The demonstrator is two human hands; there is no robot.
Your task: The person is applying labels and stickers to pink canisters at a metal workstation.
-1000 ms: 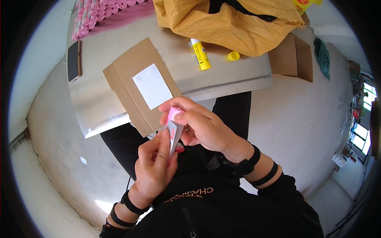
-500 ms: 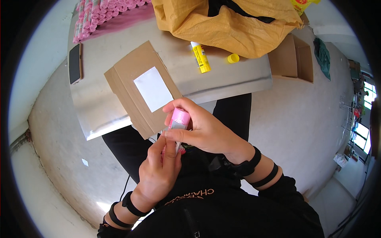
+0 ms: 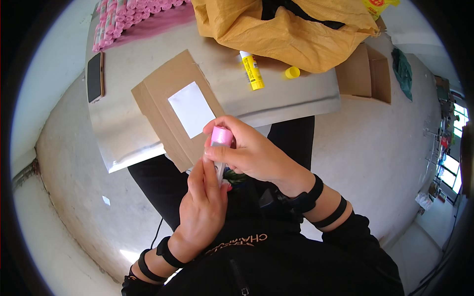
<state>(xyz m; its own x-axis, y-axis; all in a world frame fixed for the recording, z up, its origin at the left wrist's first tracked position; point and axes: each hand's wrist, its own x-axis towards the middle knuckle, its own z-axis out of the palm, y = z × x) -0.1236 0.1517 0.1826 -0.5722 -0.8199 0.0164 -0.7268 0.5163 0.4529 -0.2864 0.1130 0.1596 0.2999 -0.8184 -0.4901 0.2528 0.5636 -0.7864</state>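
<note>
Pink roll (image 3: 222,134) held up over the lap, just off the near corner of the cardboard sheet (image 3: 160,108), pink end away from the body. Pale label or strip visible below that end; lower part hidden by hands.

Right hand (image 3: 259,154): curled round the upper part of the roll, thumb across its near side, fingers round the far side. No gap to speak of; seems to be the supporting grip.

Left hand (image 3: 202,214): fingers (image 3: 211,177) pinched together low on the roll, nearly meeting the right thumb. Probably steadies a small, round thing that would turn easily. Exact contact hidden.

Board lies on the table (image 3: 291,101), overhanging the near edge; likely so placed to bring the white paper (image 3: 191,109) on it close to hand. Board perhaps guards the tabletop too.

Yellow glue stick (image 3: 253,71) lies beyond, its yellow cap (image 3: 292,72) apart to the right. Stacked pink rolls (image 3: 129,15) at far left, phone (image 3: 95,77) by the left edge, presumably out of the way
</note>
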